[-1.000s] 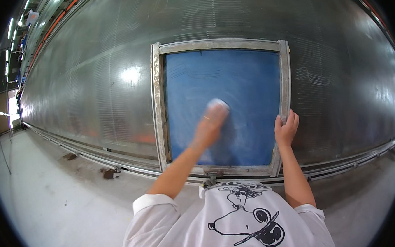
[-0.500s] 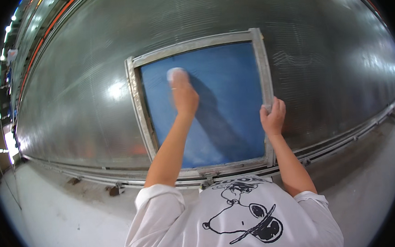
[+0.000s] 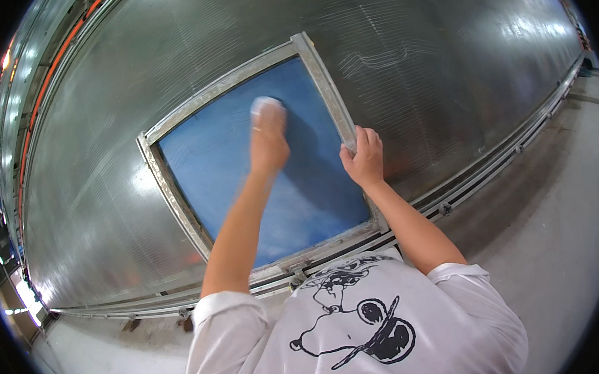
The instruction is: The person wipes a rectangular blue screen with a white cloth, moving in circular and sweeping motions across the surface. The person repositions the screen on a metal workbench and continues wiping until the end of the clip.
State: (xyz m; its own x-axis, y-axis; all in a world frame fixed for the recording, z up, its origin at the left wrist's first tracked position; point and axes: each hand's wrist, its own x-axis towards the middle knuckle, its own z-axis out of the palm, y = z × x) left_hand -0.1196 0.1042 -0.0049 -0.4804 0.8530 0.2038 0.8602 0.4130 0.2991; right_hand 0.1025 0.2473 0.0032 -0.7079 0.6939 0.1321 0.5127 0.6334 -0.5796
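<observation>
Orange strip (image 3: 50, 79): far left, long, bordering the table.
Floor (image 3: 118, 359): near left, pale.
Table (image 3: 94, 199): wide, grey metal, dull sheen.
Frame (image 3: 222, 91): four worn, pale bars, lying askew on the table, mid-scene, its near bar by the table's near edge.
Blue panel (image 3: 209, 172): flat, inside the frame; pale smears towards the near side.
White pad (image 3: 267, 105): small, blurred, over the far part of the blue panel; cloth or sponge, cannot tell.
Left hand (image 3: 269, 146): fingers apparently closed on the white pad; blurred, exact grip unclear.
Shirt (image 3: 438, 329): white, near middle, front close to the near bar.
Right hand (image 3: 364, 159): gripping the frame's right bar.
Scratches (image 3: 381, 57): pale, wavy, on the table, far right of the frame.
Rail (image 3: 483, 176): along the table's near edge, right.

Risks, as judged: the frame could slide if the right hand's hold slackened under pressure from the left; grit beneath the white pad could score the blue panel; the white pad could snag on a rough bar.

Writing: partly folded lettering (image 3: 369, 260) and a black dog drawing (image 3: 393, 342) on the shirt; no label discernible on the frame.
</observation>
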